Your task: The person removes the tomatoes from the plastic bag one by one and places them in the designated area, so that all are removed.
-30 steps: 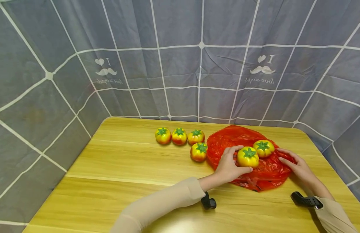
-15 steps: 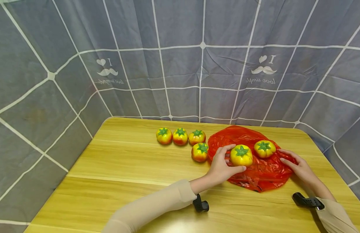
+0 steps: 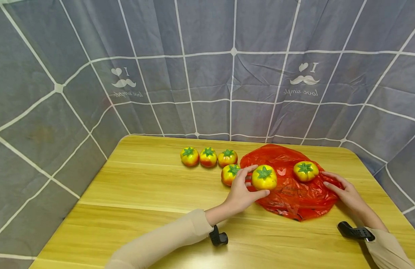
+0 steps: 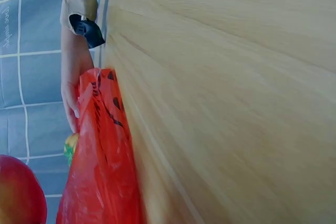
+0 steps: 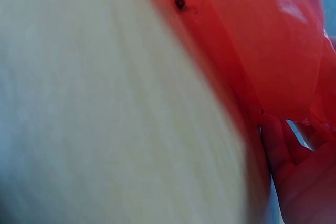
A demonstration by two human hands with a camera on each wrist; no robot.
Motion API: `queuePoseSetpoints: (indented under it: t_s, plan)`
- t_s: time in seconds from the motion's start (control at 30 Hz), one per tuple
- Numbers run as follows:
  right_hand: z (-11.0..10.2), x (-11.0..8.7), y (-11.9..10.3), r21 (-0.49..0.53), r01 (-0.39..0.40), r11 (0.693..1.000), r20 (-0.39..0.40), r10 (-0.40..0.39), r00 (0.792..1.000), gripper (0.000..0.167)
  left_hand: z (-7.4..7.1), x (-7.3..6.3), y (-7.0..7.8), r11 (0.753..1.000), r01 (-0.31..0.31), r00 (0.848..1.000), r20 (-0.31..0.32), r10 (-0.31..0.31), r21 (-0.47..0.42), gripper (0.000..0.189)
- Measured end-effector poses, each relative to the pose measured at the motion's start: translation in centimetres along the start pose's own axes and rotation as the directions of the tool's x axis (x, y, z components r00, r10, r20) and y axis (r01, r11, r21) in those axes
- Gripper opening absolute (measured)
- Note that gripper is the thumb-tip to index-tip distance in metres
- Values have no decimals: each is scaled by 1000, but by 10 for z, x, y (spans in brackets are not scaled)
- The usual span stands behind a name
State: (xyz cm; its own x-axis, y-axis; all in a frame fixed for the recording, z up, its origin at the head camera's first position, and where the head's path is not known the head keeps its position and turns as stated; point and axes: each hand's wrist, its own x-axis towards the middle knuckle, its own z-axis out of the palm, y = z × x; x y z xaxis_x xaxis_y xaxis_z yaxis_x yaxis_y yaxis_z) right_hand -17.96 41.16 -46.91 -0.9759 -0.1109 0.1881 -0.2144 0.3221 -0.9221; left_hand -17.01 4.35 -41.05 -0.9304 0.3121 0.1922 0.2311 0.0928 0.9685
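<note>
My left hand (image 3: 240,195) grips a yellow tomato (image 3: 265,179) with a green star-shaped top, over the left part of a red plastic bag (image 3: 296,200). In the left wrist view, that tomato's red underside (image 4: 20,192) fills the lower left corner. A second yellow tomato (image 3: 306,172) lies at the bag's right part, close to my right hand (image 3: 349,197). The right hand holds the bag's right edge between thumb and fingers; in the right wrist view red film (image 5: 273,51) partly covers those fingers. Behind my left fingertips, a red-yellow tomato (image 3: 229,175) is partly hidden.
Three more tomatoes form a row at the back: left (image 3: 189,157), middle (image 3: 208,157) and right (image 3: 228,158). The wooden table (image 3: 143,190) meets a grey checked curtain (image 3: 207,86) along its back edge. Black wrist devices sit at both cuffs.
My left hand has moved left with the tomato, away from the tomato on the right, and now partly covers the one left of the bag. The right hand stays in place.
</note>
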Motion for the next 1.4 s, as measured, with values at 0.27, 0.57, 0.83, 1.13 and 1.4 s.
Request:
queuePoseSetpoints:
  t_s: [0.27, 0.57, 0.83, 1.13, 1.4]
  plan:
    - [1, 0, 2, 22, 1, 1000, 10, -2, 1000, 38, -19, -7, -7, 1000, 4, 999, -49, -3, 18, 72]
    - [0, 0, -1, 5, 6, 1000, 11, -6, 1000, 38, -42, -12, -14, 999, -11, 997, -82, 15, 49, 71]
    - [0, 0, -2, 17, -10, 1000, 9, 10, 1000, 39, -62, -19, -18, 998, -9, 993, -120, 17, 67, 72]
    - [1, -1, -1, 63, -9, 998, 23, 8, 1000, 39, -82, -27, -26, 994, 28, 990, -143, -12, 106, 73]
    - [2, 0, -2, 213, -45, 976, 58, 33, 998, 38, -100, -24, -31, 992, 49, 982, -188, -25, 120, 71]
